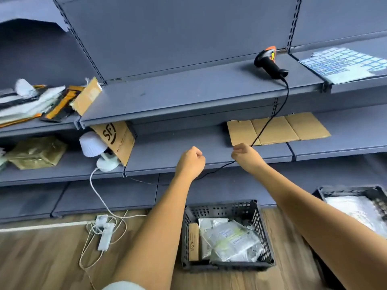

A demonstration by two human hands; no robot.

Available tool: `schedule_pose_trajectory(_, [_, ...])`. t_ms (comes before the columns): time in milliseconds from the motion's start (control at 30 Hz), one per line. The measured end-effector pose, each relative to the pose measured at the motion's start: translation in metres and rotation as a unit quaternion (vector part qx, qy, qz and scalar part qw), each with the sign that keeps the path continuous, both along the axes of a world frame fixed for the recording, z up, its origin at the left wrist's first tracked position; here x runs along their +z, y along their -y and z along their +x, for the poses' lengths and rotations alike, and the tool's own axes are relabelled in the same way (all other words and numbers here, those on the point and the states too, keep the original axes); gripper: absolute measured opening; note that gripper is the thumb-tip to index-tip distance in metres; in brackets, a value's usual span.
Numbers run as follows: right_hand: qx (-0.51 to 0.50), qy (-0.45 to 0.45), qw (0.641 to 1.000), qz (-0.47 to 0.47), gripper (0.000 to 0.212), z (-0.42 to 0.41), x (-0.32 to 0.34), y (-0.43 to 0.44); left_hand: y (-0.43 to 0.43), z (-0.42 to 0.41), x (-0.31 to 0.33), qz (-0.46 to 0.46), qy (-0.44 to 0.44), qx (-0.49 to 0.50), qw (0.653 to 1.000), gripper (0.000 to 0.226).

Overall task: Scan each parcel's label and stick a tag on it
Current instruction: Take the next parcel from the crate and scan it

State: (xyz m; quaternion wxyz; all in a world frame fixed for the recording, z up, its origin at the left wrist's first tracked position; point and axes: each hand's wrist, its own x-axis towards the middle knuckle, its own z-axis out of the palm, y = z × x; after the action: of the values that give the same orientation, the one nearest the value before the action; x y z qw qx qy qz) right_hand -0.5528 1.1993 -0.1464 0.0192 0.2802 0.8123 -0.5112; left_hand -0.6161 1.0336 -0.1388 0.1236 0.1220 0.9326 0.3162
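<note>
On the upper grey shelf (188, 95) the handheld barcode scanner (270, 63) lies on its side, handle toward the front edge, and its black cable (270, 120) drops over the lip to the right hand (243, 153), which pinches the cord between thumb and curled fingers. The left hand (191, 159) is beside it with fingers curled into a fist; whether they hold anything I cannot tell. The parcels (232, 239), mostly grey plastic mailers with a slim carton alongside, sit in a black crate (259, 218) on the floor below, and the sheet of tags (343, 63) lies on the shelf to the right of the scanner. The scanner looks light and rigid, so it is probably best taken by its handle, not dragged by the cord. The mailers look soft, slick and light; pinching an edge and flattening the label should help scanning.
</note>
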Motion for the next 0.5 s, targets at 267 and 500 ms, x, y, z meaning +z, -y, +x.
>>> schedule_pose_trajectory(267, [0.025, 0.017, 0.999, -0.018, 0.041, 0.006, -0.031, 0.012, 0.014, 0.031, -0.023, -0.028, 0.007, 0.005, 1.0, 0.025])
schedule_pose_trajectory(500, [0.014, 0.038, 0.999, -0.012, 0.039, 0.027, -0.045, 0.032, 0.025, 0.036, -0.035, -0.026, 0.013, -0.027, 0.999, 0.025])
